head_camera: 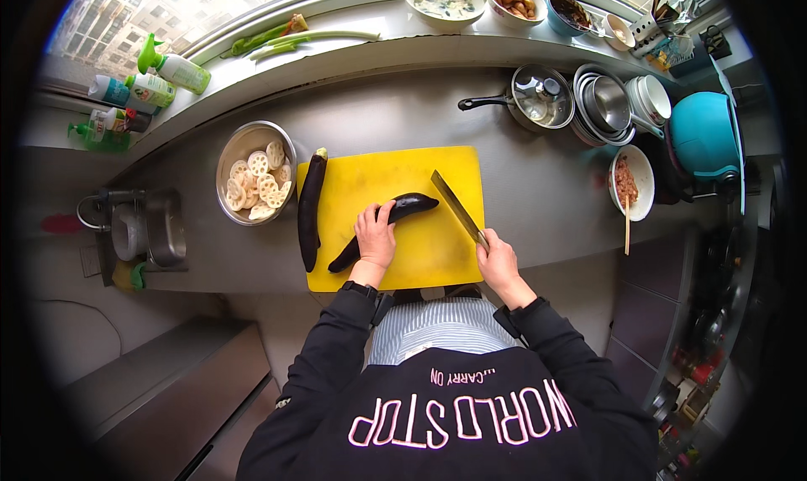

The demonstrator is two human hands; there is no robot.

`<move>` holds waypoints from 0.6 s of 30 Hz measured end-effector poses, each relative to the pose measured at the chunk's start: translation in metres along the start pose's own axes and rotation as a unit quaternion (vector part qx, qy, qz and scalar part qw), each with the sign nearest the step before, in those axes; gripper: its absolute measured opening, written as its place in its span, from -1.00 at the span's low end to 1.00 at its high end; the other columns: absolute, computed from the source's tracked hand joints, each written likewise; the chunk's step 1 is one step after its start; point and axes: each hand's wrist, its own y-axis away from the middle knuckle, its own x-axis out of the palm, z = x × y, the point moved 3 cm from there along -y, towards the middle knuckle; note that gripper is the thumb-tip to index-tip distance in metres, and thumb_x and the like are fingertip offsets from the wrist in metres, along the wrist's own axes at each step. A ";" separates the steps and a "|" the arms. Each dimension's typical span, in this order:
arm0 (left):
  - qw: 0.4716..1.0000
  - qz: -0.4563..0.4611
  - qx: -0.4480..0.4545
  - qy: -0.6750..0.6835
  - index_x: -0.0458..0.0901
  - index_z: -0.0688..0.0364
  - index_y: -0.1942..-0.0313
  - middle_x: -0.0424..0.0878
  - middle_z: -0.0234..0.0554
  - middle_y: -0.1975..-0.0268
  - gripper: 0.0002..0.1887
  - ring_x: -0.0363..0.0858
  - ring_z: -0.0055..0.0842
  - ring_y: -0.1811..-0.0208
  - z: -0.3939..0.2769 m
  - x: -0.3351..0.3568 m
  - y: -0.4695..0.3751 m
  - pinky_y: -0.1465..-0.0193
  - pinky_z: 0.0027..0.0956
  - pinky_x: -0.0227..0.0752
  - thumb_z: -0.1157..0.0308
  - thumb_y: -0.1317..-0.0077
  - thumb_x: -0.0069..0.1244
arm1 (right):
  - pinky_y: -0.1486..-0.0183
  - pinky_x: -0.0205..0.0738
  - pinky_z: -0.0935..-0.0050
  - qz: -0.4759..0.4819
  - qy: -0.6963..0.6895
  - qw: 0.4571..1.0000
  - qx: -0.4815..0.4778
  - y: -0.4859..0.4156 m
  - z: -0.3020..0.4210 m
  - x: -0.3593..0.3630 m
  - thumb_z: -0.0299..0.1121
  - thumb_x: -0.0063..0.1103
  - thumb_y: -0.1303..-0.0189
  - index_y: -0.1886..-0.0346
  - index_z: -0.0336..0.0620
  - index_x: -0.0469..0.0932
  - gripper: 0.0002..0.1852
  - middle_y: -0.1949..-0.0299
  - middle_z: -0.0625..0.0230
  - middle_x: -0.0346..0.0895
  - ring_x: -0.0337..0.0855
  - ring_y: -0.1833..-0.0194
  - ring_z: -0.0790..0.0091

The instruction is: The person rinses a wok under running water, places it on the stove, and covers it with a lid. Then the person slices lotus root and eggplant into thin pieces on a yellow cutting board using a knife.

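On a yellow cutting board (429,254) lies a long dark purple eggplant (413,207), set at a slant. My left hand (376,236) is wrapped over its middle and covers part of it. The handle of a kitchen knife (455,205) is in my right hand (497,260); its blade points away from me and to the left, over the board's right side and apart from the eggplant. A second whole eggplant (311,213), with its stem end away from me, lies along the board's left edge.
Left of the board stands a metal bowl (289,144) of sliced lotus root (257,166), with a sink (167,229) farther left. A lidded saucepan (542,100), stacked metal bowls (605,106) and a white bowl (644,197) of minced meat with chopsticks (627,229) occupy the right. Scallions (302,40) lie on the windowsill.
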 end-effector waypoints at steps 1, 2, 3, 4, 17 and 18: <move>1.000 -0.021 0.008 0.010 0.45 -0.10 -0.38 0.47 -0.07 -0.23 -0.29 0.42 -0.06 -0.26 0.001 0.000 0.002 -0.32 -0.01 0.29 0.49 -0.20 0.25 | 0.06 0.58 -0.12 -0.010 -0.002 1.000 -0.013 0.000 0.004 0.004 -0.37 0.12 -0.37 -0.07 -0.12 0.53 -0.76 0.19 -0.08 0.70 0.70 0.11 -0.26; 1.000 -0.009 0.023 0.014 0.51 -0.10 -0.34 0.48 -0.07 -0.21 -0.32 0.43 -0.07 -0.24 0.001 0.000 0.007 -0.29 -0.03 0.31 0.53 -0.19 0.22 | 0.06 0.59 -0.12 0.000 0.021 1.000 -0.022 0.003 0.007 0.008 -0.38 0.12 -0.36 -0.07 -0.11 0.53 -0.75 0.19 -0.08 0.70 0.70 0.11 -0.26; 0.999 0.001 0.034 0.003 0.53 -0.10 -0.33 0.49 -0.06 -0.21 -0.33 0.43 -0.08 -0.25 0.001 0.000 0.015 -0.31 -0.04 0.29 0.54 -0.19 0.21 | 0.06 0.59 -0.12 0.007 0.037 0.999 -0.034 0.006 0.010 0.012 -0.39 0.13 -0.35 -0.07 -0.11 0.53 -0.75 0.19 -0.08 0.70 0.70 0.11 -0.26; 0.999 -0.007 0.037 -0.004 0.54 -0.10 -0.33 0.49 -0.06 -0.21 -0.34 0.43 -0.08 -0.26 0.001 -0.001 0.022 -0.33 -0.02 0.27 0.54 -0.18 0.21 | 0.06 0.60 -0.12 0.008 0.047 0.998 -0.047 0.009 0.012 0.016 -0.40 0.13 -0.34 -0.07 -0.11 0.53 -0.74 0.19 -0.08 0.70 0.70 0.11 -0.26; 0.981 -0.102 0.145 0.077 0.67 0.08 -0.10 0.60 -0.24 -0.19 -0.58 0.46 -0.22 -0.29 -0.038 0.018 0.029 -0.38 -0.10 0.24 0.53 -0.20 0.16 | 0.00 0.64 -0.13 0.064 0.060 0.996 0.016 -0.007 0.010 0.046 -0.12 0.23 -0.41 -0.17 -0.07 0.58 -0.62 0.17 -0.14 0.73 0.73 0.09 -0.30; 0.980 -0.097 0.152 0.079 0.70 0.09 -0.04 0.62 -0.24 -0.16 -0.62 0.49 -0.24 -0.26 -0.039 0.021 0.026 -0.35 -0.10 0.28 0.51 -0.19 0.18 | 0.00 0.64 -0.12 0.064 0.062 0.996 0.021 -0.008 0.010 0.045 -0.12 0.22 -0.42 -0.15 -0.08 0.60 -0.64 0.17 -0.14 0.73 0.73 0.09 -0.30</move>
